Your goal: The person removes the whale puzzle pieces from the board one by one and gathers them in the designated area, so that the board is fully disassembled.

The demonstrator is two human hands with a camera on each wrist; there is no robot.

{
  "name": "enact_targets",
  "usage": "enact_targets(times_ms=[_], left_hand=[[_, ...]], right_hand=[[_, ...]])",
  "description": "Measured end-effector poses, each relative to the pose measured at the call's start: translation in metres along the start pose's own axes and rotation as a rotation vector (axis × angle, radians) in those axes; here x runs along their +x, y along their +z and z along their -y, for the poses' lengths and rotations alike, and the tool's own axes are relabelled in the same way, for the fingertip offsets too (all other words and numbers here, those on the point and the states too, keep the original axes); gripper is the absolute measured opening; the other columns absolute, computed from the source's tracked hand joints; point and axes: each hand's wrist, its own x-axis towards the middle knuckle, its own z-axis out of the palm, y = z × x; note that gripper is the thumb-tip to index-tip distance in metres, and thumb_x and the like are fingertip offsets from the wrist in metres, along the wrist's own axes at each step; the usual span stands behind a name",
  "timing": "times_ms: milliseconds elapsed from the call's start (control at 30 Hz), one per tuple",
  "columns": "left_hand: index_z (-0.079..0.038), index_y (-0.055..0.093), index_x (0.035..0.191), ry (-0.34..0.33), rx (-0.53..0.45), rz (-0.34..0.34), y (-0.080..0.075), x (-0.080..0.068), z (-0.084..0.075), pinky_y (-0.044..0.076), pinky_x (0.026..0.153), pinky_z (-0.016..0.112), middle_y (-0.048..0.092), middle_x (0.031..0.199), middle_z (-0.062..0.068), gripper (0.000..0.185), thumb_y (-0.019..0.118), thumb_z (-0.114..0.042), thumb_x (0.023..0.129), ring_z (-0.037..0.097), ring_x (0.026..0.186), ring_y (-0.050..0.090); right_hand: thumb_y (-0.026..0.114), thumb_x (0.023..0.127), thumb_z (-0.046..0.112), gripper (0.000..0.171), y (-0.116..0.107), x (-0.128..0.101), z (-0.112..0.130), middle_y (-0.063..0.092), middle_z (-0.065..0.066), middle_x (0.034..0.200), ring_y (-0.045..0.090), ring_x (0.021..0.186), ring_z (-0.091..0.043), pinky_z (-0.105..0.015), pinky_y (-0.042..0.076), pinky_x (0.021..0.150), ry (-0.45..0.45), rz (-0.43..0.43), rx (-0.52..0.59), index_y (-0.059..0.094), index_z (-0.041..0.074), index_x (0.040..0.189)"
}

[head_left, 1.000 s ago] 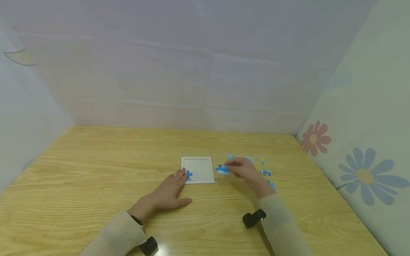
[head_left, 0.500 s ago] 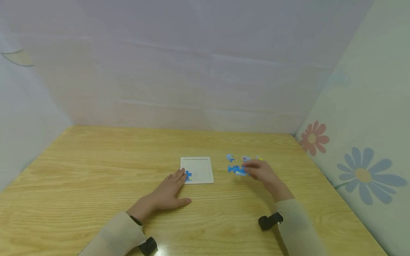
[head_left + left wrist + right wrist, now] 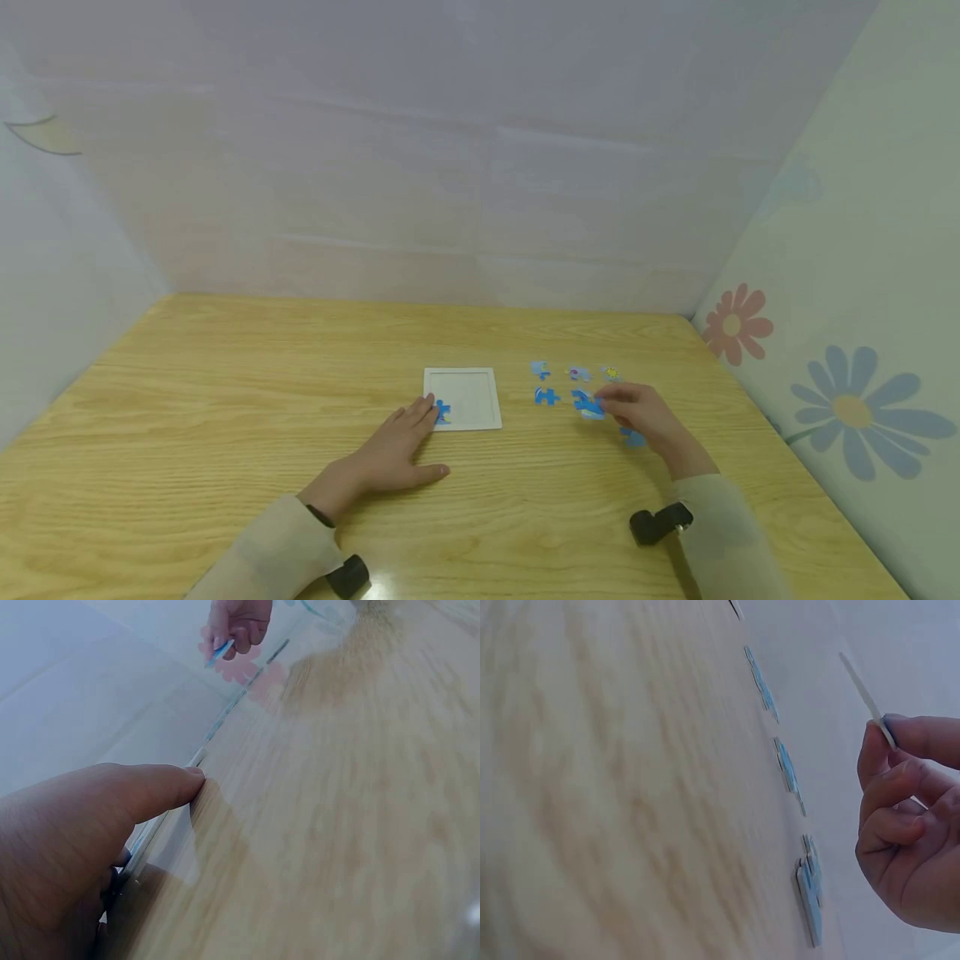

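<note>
wooden surface [image 3: 225, 433] in a pale-walled corner, left hand [image 3: 390, 454] flat beside white puzzle tray [image 3: 495, 400], fingers straight, right hand [image 3: 648, 417] with its grip pinching a blue puzzle piece [image 3: 588, 406], loose pieces [image 3: 577, 372] nearby

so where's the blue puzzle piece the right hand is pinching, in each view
Head view: the flat blue jigsaw puzzle piece is right of centre, at the fingertips of the right hand, right of the white square puzzle tray.
Left wrist view: top centre, far off, seen as a thin blue sliver.
Right wrist view: upper right, edge-on between thumb and forefinger.
Shared landmark: the light wooden table.
</note>
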Motion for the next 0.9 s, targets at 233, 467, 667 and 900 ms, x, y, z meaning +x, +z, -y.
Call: enact_targets(times_ms=[233, 467, 667, 900], left_hand=[[0.010, 0.026, 0.142, 0.006, 0.006, -0.006, -0.001, 0.000, 0.001, 0.017, 0.112, 0.056, 0.019, 0.152, 0.026, 0.086, 0.057, -0.048, 0.086, 0.040, 0.142, 0.016], [0.010, 0.028, 0.142, 0.006, 0.004, -0.017, -0.001, -0.001, 0.000, 0.018, 0.112, 0.056, 0.020, 0.151, 0.027, 0.086, 0.058, -0.048, 0.086, 0.040, 0.141, 0.019], [0.010, 0.027, 0.142, 0.008, 0.005, -0.015, -0.001, -0.002, 0.000, 0.018, 0.112, 0.056, 0.020, 0.151, 0.026, 0.086, 0.057, -0.048, 0.086, 0.040, 0.141, 0.019], [0.007, 0.026, 0.143, 0.002, 0.016, -0.005, -0.001, -0.002, 0.000, 0.016, 0.113, 0.055, 0.018, 0.152, 0.024, 0.086, 0.056, -0.050, 0.086, 0.037, 0.142, 0.017]], right_hand=[[0.056, 0.092, 0.015, 0.036, -0.001, 0.000, -0.006, 0.057, 0.014, 0.080, 0.044, 0.067, -0.006, -0.023, 0.042, 0.063, 0.062, -0.015, -0.012, 0.055, -0.009, 0.120], [0.057, 0.091, 0.014, 0.035, 0.002, 0.000, -0.011, 0.058, 0.011, 0.084, 0.046, 0.069, -0.008, -0.022, 0.042, 0.062, 0.105, -0.024, -0.010, 0.056, -0.008, 0.118], [0.058, 0.090, 0.012, 0.032, 0.003, 0.000, -0.017, 0.060, 0.007, 0.087, 0.049, 0.073, -0.009, -0.024, 0.043, 0.065, 0.094, -0.022, -0.038, 0.058, -0.008, 0.114], [0.059, 0.089, 0.013, 0.026, 0.008, 0.000, -0.022, 0.063, -0.004, 0.098, 0.049, 0.076, -0.011, -0.025, 0.043, 0.065, 0.074, -0.039, -0.118, 0.063, -0.004, 0.109]])
